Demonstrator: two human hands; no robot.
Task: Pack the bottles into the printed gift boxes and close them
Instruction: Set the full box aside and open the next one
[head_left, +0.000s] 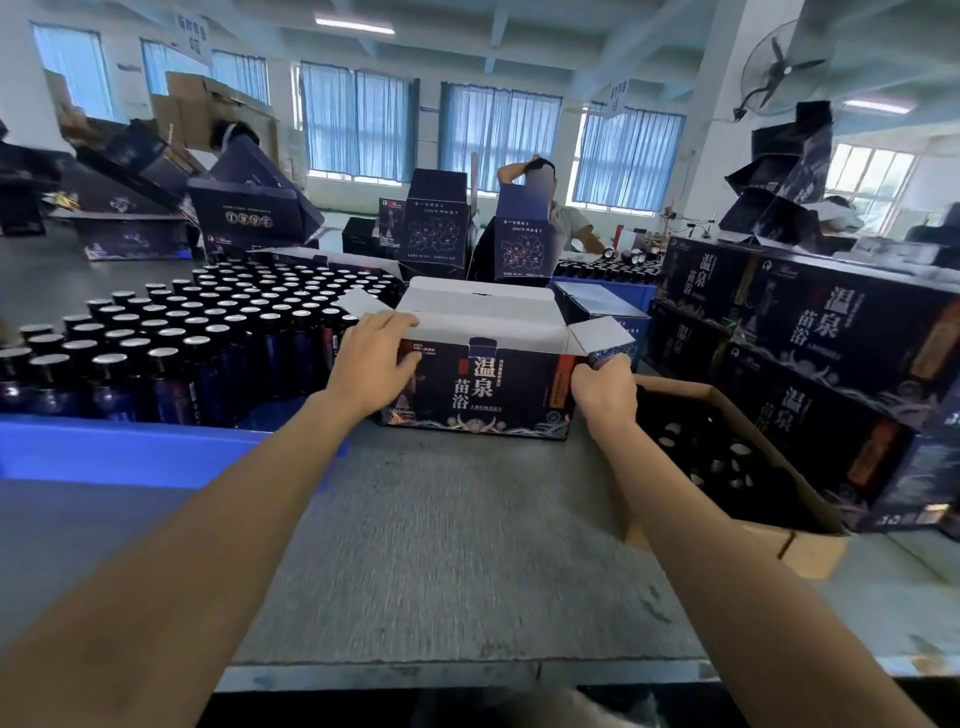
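A printed gift box (483, 387) stands on the grey surface (441, 545) straight ahead. Its dark front with large Chinese characters faces the camera, and its white-lined top flaps are open. What is inside it cannot be seen from this angle.

The left hand (371, 364) grips the box's left end, with the fingers laid over the top edge and the thumb pressed on the front panel. The right hand (605, 387) holds the right end, with the fingers curled round the upper corner just under the raised side flap (602, 338).

To the left, many dark bottles (156, 343) with silver caps stand upright in tight rows inside a blue tray (104, 447), touching the box's left side. To the right, just beside the box, a brown cardboard carton (810, 551) holds more capped bottles. Beyond it, closed gift boxes (841, 332) of the same print are stacked two high.
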